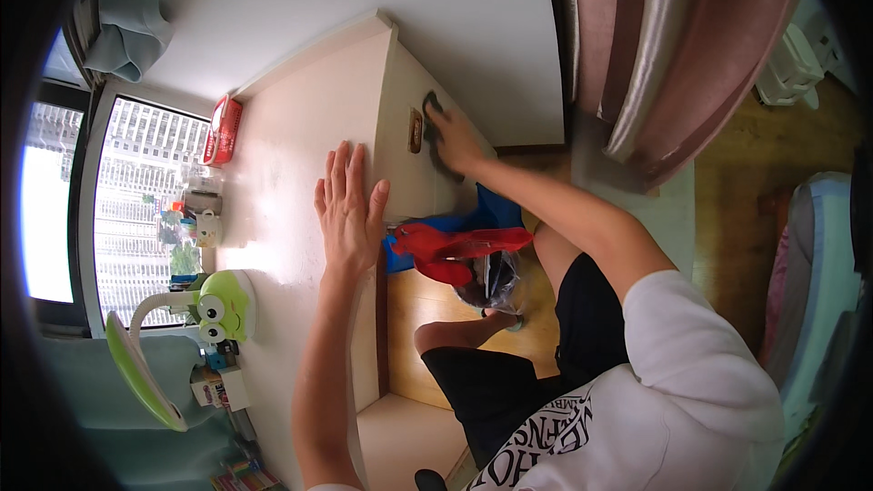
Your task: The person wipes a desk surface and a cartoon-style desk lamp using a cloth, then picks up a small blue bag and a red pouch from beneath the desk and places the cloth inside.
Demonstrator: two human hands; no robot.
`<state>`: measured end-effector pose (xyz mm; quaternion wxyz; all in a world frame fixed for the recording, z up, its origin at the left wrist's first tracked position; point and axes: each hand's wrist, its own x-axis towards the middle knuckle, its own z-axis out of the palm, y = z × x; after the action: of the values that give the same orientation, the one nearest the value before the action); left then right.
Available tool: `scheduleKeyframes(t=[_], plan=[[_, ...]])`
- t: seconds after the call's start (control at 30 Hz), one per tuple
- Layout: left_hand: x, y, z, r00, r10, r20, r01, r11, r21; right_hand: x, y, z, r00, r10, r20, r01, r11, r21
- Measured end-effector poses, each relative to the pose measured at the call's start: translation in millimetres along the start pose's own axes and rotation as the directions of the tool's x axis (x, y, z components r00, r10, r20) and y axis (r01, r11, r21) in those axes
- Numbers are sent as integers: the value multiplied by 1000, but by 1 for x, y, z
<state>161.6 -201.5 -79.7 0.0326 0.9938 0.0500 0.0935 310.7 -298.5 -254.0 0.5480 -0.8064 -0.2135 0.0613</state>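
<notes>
My left hand (pixel 349 208) lies flat on the pale desktop (pixel 293 123) near its edge, fingers a little apart and nothing in it. My right hand (pixel 453 140) presses a dark cloth (pixel 436 157) against the cream side face of the desk (pixel 402 181), beside a small recessed handle (pixel 415 130). Part of the cloth is hidden under the hand and blurred. Below this face hang a red plastic bag (pixel 450 245) and a blue bag (pixel 501 208). A clear plastic bag (pixel 505 279) with dark contents is beneath the red one.
A green frog-shaped desk lamp (pixel 228 307) stands on the desktop by the window. A red basket (pixel 223 131), a mug (pixel 208 228) and small items line the far edge. Pink curtains (pixel 682 61) hang at the right. My legs are beside the hanging bags, above a wooden floor (pixel 409 307).
</notes>
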Motion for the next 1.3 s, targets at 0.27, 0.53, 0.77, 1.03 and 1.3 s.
scheduleKeyframes(t=[0.27,0.53,0.77,1.03,1.3], plan=[[-2,-4,2,1000,5,-29,-4,1000,17,-117,-28,24,981,-165,98,161,986,54],[-1,-7,4,1000,2,-28,-1,1000,19,-141,-64,14,943,-331,30,330,943,35],[-1,-2,2,999,5,-36,-5,1000,-1,-134,-60,6,948,-315,44,317,946,-61],[0,-2,1,1000,-7,-26,6,1000,-21,-131,-72,6,929,-368,-43,365,929,-60],[2,0,1,999,-11,-32,10,1000,-17,-117,-75,1,944,-331,-11,330,943,-51]])
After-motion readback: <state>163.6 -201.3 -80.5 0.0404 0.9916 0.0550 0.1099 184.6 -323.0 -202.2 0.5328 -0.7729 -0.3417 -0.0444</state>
